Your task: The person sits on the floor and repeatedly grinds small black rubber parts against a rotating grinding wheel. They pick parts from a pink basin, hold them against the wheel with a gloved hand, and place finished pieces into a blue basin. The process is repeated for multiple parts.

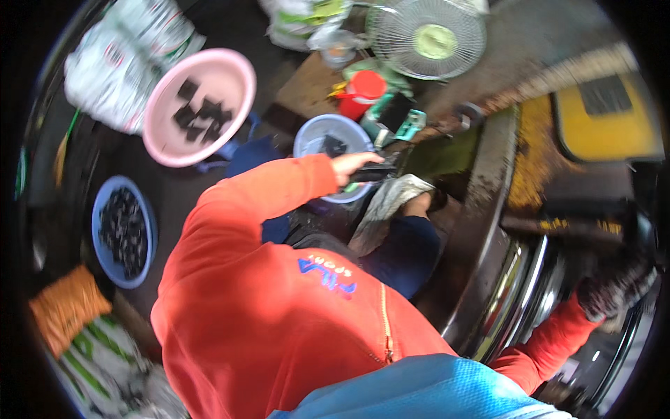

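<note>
My bare left hand [354, 168] reaches over the rim of a light blue basin [307, 133]. Its fingers are closed around a dark, flat block-like piece [375, 172], whose exact kind is unclear. Inside that basin lie some black pieces [333, 145]. My right hand [614, 288], in a dark patterned glove, is far out to the right beside the machine [534, 167], next to a dark upright part [638, 230]. Blur hides its fingers and whether they grip anything.
A pink basin [157, 133] holds several dark square pieces; a blue basin [98, 241] holds many small black ones. White sacks [115, 66], an orange sack [70, 307], a fan [433, 42] and a red container [366, 85] stand around. A pale cloth [387, 206] covers my leg.
</note>
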`<state>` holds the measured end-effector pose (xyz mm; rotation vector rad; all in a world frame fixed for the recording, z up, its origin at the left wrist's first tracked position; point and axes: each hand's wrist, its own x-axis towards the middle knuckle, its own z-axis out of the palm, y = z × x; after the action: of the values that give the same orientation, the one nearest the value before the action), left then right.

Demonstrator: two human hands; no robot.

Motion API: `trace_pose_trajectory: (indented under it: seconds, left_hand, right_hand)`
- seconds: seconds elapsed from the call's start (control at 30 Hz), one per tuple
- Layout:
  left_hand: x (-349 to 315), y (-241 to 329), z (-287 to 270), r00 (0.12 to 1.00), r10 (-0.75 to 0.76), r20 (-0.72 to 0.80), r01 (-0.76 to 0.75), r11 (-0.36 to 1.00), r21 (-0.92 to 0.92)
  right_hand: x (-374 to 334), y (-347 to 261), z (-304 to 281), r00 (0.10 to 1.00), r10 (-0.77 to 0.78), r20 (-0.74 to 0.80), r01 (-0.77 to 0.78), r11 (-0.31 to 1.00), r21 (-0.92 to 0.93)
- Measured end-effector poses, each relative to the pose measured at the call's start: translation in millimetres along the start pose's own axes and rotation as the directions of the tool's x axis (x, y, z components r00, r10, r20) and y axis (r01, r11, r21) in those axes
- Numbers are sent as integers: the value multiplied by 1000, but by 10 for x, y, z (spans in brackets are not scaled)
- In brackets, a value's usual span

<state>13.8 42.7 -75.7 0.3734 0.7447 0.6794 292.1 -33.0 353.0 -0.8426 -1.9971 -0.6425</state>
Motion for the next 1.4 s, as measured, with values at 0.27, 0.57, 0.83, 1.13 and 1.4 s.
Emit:
trace_pose_trajectory:
  seconds: [0.27, 0.57, 0.83, 1.13, 1.4]
  left_hand:
    - [41, -461, 141, 993, 67, -94, -34, 947, 319]
    - [-58, -291, 98, 987, 54, 149, -135, 772, 620]
    - [-237, -146, 107, 989, 63, 133, -136, 737, 662]
    - [-363, -117, 317, 986, 41, 164, -136, 768, 625]
    - [-347, -204, 354, 980, 123, 155, -176, 902, 395]
  right_hand:
    - [-208, -1808, 3799, 760, -491, 425, 260, 830, 493]
    - [-1169, -3516, 6127, 212, -194, 958, -445, 854, 271]
    - [-1485, -3589, 6840, 273, -197, 942, -799, 498, 336]
    - [-418, -1418, 3699, 713, 131, 689, -673, 404, 619]
    - [-1073, -89, 590, 464, 662, -589, -752, 646, 133]
